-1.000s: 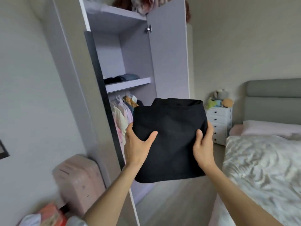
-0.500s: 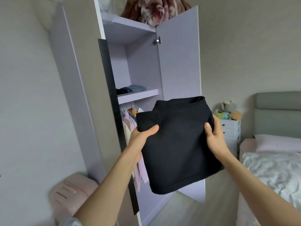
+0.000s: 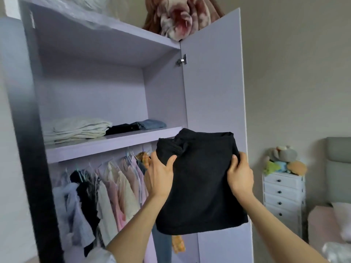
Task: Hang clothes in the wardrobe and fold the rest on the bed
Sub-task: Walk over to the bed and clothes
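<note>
A folded black garment hangs in the air in front of the open lilac wardrobe. My left hand grips its left edge, thumb on the front. On the opposite edge, my right hand holds it the same way. The garment is just below and to the right of the middle shelf, which carries a cream folded pile, a black folded item and folded jeans. Under the shelf, several light tops hang on a rail.
The wardrobe's right door stands open behind the garment. A rolled floral blanket sits on top. A white chest of drawers with soft toys stands at the right, beside a grey headboard and the bed's corner.
I have turned and stepped closer to the wardrobe; its inside now fills the view. Both hands have carried the black garment up toward the middle shelf, grip unchanged.
</note>
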Demonstrator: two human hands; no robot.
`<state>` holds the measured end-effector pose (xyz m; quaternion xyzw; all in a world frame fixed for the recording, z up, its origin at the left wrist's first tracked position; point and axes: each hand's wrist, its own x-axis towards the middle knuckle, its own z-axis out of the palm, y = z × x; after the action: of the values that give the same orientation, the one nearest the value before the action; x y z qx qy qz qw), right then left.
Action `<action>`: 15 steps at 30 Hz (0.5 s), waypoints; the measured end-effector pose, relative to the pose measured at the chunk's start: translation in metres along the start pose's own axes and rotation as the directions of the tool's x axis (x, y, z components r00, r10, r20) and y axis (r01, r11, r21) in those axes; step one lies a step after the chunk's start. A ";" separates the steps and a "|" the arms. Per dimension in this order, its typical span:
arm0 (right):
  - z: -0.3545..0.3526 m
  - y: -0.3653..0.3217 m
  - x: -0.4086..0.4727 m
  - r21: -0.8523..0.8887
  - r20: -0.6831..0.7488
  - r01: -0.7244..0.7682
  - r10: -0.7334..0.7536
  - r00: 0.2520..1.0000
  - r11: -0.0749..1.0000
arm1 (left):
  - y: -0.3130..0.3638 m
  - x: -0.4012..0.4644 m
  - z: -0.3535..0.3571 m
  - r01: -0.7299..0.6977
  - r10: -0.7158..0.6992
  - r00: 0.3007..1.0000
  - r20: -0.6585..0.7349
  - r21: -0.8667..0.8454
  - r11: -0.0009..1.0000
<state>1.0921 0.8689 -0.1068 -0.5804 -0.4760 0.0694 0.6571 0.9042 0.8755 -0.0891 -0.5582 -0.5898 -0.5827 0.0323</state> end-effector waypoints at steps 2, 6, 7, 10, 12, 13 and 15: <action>0.018 -0.001 0.036 0.079 -0.009 0.041 -0.041 0.999 0.996 | 0.006 0.031 0.024 0.011 -0.013 0.998 -0.054 -0.030 1.000; 0.057 -0.018 0.093 0.167 0.096 0.165 -0.183 0.978 0.972 | 0.010 0.090 0.055 0.032 -0.057 0.993 -0.102 -0.225 0.974; 0.068 -0.019 0.102 0.180 0.135 0.213 -0.239 0.962 0.960 | 0.007 0.103 0.064 0.037 -0.068 0.991 -0.116 -0.256 0.966; 0.104 -0.017 0.130 0.233 0.192 0.364 -0.409 0.892 0.902 | -0.010 0.146 0.084 0.019 -0.078 0.981 -0.175 -0.317 0.948; 0.132 -0.014 0.148 0.255 0.159 0.460 -0.506 0.848 0.850 | -0.021 0.173 0.093 -0.054 -0.017 0.976 -0.218 -0.316 0.947; 0.145 -0.016 0.159 0.250 0.132 0.489 -0.530 0.838 0.836 | -0.025 0.186 0.096 -0.093 0.022 0.974 -0.225 -0.310 0.946; 0.180 -0.023 0.183 0.216 0.078 0.498 -0.524 0.848 0.840 | -0.031 0.214 0.104 -0.158 0.105 0.975 -0.197 -0.278 0.948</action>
<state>1.0525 1.1052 -0.0111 -0.3615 -0.6481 -0.0252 0.6698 0.8661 1.0927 0.0046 -0.5400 -0.4533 -0.7079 0.0418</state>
